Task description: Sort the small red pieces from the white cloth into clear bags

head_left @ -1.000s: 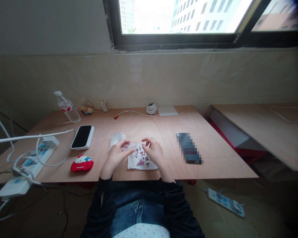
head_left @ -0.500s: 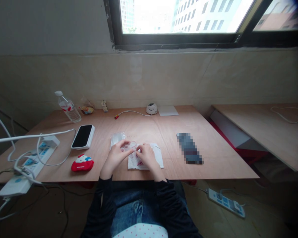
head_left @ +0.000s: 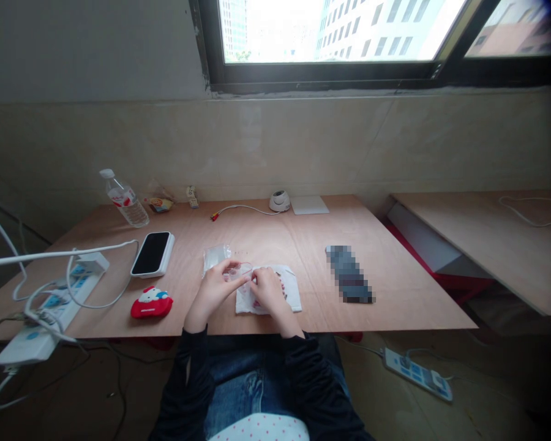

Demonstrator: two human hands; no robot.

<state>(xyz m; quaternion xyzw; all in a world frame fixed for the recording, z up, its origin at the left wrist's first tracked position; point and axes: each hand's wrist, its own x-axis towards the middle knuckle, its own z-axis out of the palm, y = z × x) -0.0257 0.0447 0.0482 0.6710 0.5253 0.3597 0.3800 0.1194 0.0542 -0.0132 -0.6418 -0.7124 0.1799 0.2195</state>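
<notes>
In the head view, the left hand holds a small clear plastic thing. The right hand is close beside it, but its grip is hard to see. Both hands are over a white tissue on the wood surface, hiding part of it.

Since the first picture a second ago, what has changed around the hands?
The right hand came down onto the white paper tissue, now spread wider, hiding most small pink pieces. The left hand keeps its grip on the small clear plastic container; the clear plastic bag stayed put.
</notes>
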